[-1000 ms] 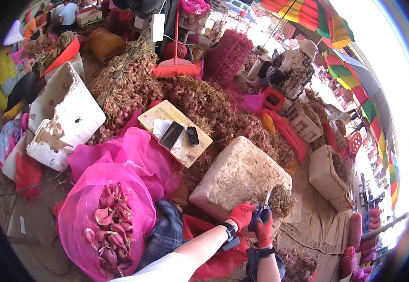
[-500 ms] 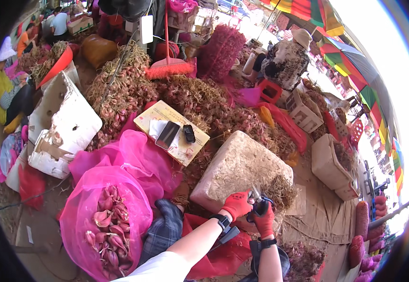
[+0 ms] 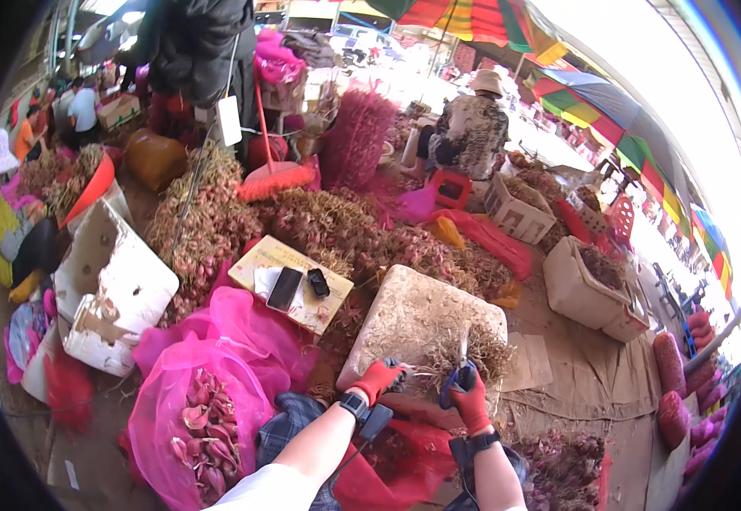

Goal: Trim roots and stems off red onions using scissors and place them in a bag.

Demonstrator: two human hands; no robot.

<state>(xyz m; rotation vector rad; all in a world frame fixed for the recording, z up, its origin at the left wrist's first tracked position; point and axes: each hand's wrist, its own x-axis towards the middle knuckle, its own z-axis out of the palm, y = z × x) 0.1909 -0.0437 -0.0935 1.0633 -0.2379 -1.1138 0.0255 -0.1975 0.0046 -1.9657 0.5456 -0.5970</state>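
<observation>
My left hand (image 3: 377, 380), in a red glove, is closed at the near edge of the pale foam block. Pale, thin stalks of a shallot (image 3: 420, 370) stick out to the right from its fingers, which hide most of the bulb. To its right my right hand (image 3: 472, 404), also gloved in red, grips blue-handled scissors (image 3: 463, 345) with the blades pointing up and away. Dry trimmings (image 3: 483, 356) lie heaped on the block (image 3: 404, 317) just beyond the scissors. Red-purple shallots (image 3: 208, 426) fill an open pink mesh bag (image 3: 153, 417) at my left.
A flat box (image 3: 306, 312) carries a phone (image 3: 284, 288) and a small black object. Behind spreads a long heap of shallots (image 3: 319, 220), with a red broom (image 3: 276, 179) beyond. Foam boxes (image 3: 123, 294) stand left and right. Several people sit farther off.
My hands, close together before, are now apart, the left one farther left. The scissor blades now point more straight ahead. The whole view has shifted, with the scene sliding leftward.
</observation>
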